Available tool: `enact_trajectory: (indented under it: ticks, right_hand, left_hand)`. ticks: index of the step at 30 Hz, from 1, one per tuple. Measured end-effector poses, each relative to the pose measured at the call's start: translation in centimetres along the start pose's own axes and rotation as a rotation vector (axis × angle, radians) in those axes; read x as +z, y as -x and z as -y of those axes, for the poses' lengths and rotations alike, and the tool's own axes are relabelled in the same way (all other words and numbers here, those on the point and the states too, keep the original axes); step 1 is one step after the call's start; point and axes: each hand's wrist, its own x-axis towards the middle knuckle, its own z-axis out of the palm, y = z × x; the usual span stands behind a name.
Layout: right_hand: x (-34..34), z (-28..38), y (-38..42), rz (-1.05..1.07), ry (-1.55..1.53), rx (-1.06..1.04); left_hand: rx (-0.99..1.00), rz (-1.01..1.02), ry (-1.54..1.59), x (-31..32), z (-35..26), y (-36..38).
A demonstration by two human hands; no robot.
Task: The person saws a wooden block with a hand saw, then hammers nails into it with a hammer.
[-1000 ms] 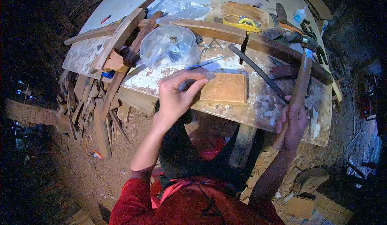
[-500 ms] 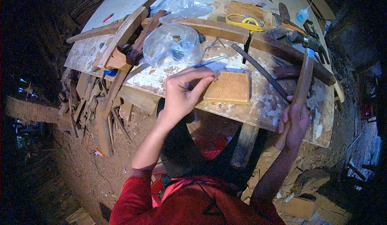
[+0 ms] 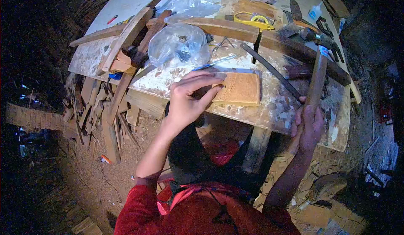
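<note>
A flat wooden piece (image 3: 242,87) with a patterned left part lies at the near edge of the worktable. Over its left end is my left hand (image 3: 191,94), thumb and fingertips close around something small and thin, too small to name. My right hand (image 3: 309,123) is wrapped round the wooden handle of a hammer (image 3: 316,79) at the table's right edge; the hammer's head points away from me. A plastic bag (image 3: 179,45) lies just beyond my left hand, with a thin blue tool (image 3: 216,62) between them.
Long wooden pieces (image 3: 126,41) lie stacked on the left. A curved beam (image 3: 227,28) crosses the table behind the plastic bag. A dark metal bar (image 3: 271,71) lies near the hammer. Farther back are a yellow tool (image 3: 254,20) and a small bottle (image 3: 314,14).
My left hand's fingers have shifted slightly and now reach a little further over the wooden piece. The right hand still holds the hammer in nearly the same place.
</note>
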Motion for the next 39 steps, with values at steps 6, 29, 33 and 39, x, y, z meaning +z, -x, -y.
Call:
enact_trajectory:
  ticks: [6,29,33,39]
  right_hand:
    - [0.4,0.2,0.2,-0.005,-0.022,0.014]
    - [0.2,0.3,0.1,-0.004,-0.031,0.043]
    - [0.5,0.6,0.3,-0.033,-0.046,0.052]
    - [0.5,0.5,0.2,-0.034,-0.053,0.048]
  left_hand:
    - [0.008,0.009,0.018,-1.0,0.1,-0.1]
    - [0.002,0.365,-0.167,-1.4,-2.5,-4.6]
    - [-0.207,0.204,0.134,-1.1,-0.9,-4.2]
    - [-0.155,0.012,0.287,0.3,1.1,-2.9]
